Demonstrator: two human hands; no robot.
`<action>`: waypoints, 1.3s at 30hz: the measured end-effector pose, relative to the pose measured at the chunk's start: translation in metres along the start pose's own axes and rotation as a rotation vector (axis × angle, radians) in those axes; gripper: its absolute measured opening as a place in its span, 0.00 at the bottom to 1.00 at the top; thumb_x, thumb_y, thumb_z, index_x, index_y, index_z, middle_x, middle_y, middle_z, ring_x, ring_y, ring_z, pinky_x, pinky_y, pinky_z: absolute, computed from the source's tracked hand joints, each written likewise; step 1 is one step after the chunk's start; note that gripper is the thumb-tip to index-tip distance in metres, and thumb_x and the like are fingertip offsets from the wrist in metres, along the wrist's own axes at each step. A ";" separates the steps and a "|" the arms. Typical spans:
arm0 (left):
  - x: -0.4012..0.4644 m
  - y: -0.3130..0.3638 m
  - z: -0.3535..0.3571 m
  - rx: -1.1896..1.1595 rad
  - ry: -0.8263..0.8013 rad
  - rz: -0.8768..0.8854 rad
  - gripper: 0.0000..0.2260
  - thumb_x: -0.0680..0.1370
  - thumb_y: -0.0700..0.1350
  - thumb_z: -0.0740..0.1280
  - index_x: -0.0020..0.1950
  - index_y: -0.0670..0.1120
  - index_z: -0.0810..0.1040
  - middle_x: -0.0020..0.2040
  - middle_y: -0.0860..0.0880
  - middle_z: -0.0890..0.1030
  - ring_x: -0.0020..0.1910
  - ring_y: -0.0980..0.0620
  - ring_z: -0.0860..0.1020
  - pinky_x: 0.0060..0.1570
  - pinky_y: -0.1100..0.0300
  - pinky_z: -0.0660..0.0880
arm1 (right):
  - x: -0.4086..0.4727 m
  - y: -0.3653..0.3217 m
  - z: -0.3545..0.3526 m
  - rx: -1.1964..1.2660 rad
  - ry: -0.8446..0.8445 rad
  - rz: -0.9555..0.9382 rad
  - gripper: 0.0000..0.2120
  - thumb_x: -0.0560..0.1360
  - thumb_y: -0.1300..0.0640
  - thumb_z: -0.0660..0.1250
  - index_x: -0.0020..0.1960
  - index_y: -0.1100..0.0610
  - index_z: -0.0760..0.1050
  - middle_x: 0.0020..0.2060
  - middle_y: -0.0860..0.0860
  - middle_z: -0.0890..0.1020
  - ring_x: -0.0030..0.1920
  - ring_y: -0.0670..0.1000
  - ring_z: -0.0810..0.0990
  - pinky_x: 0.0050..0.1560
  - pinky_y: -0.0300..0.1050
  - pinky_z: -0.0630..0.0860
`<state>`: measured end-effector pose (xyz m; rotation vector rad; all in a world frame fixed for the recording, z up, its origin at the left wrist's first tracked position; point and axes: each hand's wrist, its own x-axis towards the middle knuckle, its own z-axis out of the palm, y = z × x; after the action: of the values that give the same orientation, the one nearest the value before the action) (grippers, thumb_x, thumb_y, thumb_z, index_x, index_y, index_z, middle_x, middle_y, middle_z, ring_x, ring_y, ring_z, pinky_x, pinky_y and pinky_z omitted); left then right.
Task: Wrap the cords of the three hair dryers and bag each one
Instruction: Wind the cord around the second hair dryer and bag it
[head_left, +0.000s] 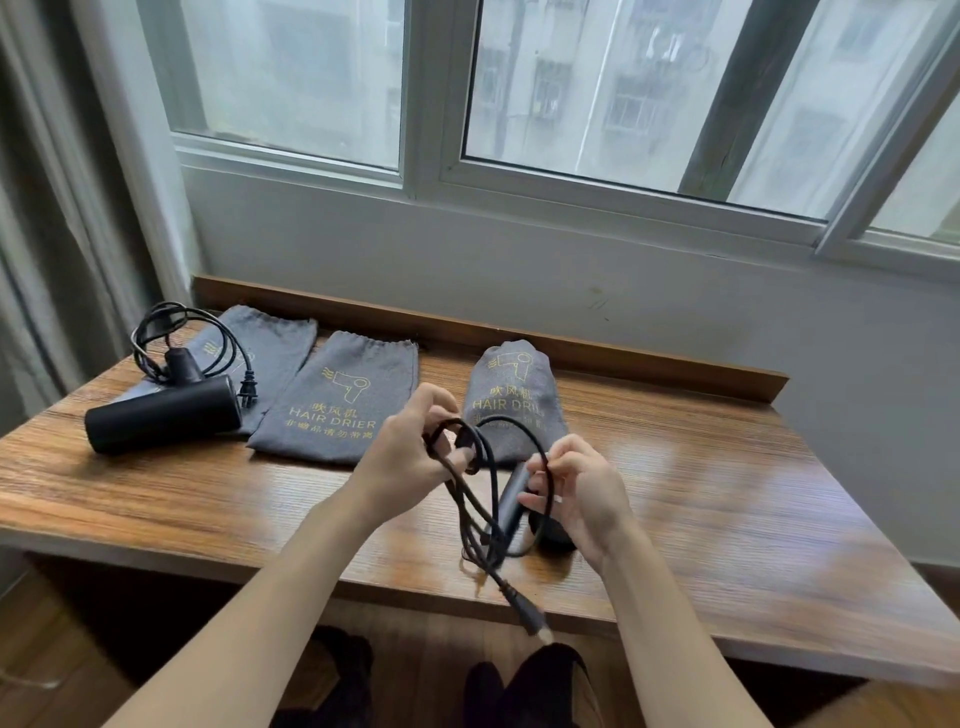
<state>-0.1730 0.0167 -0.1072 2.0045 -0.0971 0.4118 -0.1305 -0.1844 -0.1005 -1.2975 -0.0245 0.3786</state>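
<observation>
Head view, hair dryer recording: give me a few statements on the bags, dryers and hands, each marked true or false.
1. Three grey bags lie on the table. True: the left bag, the middle bag and the right bag.
2. The right bag lies flat and empty. False: it bulges, looks filled.
3. The left hand holds loops of cord. True.
4. The left dryer is already bagged. False: it lies atop the left bag, cord loose.
5. The right hand rests flat on the table. False: it pinches the cord beside the held dryer.
</observation>
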 end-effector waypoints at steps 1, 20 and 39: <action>0.001 0.002 -0.001 0.013 -0.001 0.003 0.17 0.73 0.36 0.73 0.51 0.53 0.70 0.43 0.49 0.81 0.35 0.53 0.76 0.45 0.48 0.80 | 0.000 0.000 0.000 -0.110 -0.015 0.007 0.13 0.75 0.70 0.55 0.36 0.56 0.68 0.33 0.55 0.76 0.31 0.50 0.74 0.39 0.48 0.77; 0.001 0.002 -0.031 -0.125 -0.304 -0.173 0.15 0.71 0.37 0.75 0.50 0.43 0.71 0.48 0.42 0.83 0.44 0.50 0.80 0.54 0.46 0.77 | 0.007 -0.022 0.000 0.287 0.247 -0.089 0.13 0.85 0.57 0.56 0.49 0.62 0.76 0.31 0.53 0.84 0.32 0.49 0.84 0.33 0.44 0.82; 0.003 0.008 -0.014 -0.268 -0.272 -0.133 0.14 0.67 0.29 0.69 0.39 0.48 0.74 0.34 0.44 0.73 0.35 0.47 0.74 0.35 0.56 0.77 | -0.004 -0.012 0.015 -0.808 -0.333 -0.064 0.11 0.76 0.61 0.66 0.57 0.49 0.76 0.45 0.55 0.86 0.45 0.51 0.85 0.47 0.43 0.78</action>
<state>-0.1759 0.0257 -0.0942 1.7790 -0.1781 0.0362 -0.1347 -0.1742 -0.0841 -2.0055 -0.5461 0.5546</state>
